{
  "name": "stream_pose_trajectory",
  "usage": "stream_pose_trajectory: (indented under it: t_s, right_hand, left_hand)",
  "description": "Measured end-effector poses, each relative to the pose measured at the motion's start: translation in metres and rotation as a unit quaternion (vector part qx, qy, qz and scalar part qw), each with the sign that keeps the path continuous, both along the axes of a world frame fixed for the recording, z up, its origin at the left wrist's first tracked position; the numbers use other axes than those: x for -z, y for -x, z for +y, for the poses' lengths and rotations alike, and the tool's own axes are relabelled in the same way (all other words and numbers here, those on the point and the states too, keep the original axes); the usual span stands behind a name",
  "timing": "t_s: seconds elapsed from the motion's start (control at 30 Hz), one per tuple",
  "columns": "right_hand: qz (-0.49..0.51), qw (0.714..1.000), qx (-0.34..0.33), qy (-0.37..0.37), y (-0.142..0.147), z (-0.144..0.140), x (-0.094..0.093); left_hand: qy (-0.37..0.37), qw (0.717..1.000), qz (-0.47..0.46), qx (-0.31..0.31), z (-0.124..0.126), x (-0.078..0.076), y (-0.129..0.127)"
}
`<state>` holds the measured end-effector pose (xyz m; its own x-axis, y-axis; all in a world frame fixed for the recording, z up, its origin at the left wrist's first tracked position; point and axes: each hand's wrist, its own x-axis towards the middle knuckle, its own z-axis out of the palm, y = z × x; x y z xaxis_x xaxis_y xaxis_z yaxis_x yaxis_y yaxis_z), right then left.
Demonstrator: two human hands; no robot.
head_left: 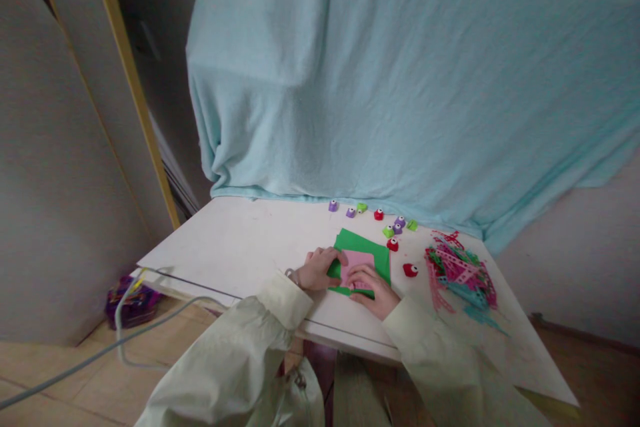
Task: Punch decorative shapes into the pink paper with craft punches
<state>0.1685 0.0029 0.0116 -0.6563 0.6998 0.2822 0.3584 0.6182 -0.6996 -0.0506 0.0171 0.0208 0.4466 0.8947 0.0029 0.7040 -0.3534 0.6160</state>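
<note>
A flat pink card [361,258] with rounded corners lies over green paper sheets [353,239] that are stacked slightly askew near the table's front edge. My left hand [320,269] grips the card's left side, its fingers bent and its thumb lower down on the green paper. Curled over the lower right part of the card, my right hand [374,289] holds it, the thumb near the bottom edge. Small marks or holes show on the card beside the right fingers. The fingers hide part of its lower edge.
Small purple, green and red eyed pieces, among them a red one [411,270], lie behind and right of the paper. A tangled pile of coloured perforated strips [460,267] sits farther right. A light blue cloth [400,93] hangs behind the white table [240,240]. A grey cable [100,358] runs at left.
</note>
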Motion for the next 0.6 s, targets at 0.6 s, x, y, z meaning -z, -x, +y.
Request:
stream_pose_trajectory:
  t_s: [0.6]
  right_hand:
    - [0.002, 0.999, 0.030, 0.035, -0.009, 0.006, 0.007]
  left_hand:
    - [-0.001, 1.000, 0.007, -0.027, 0.000, 0.004, -0.006]
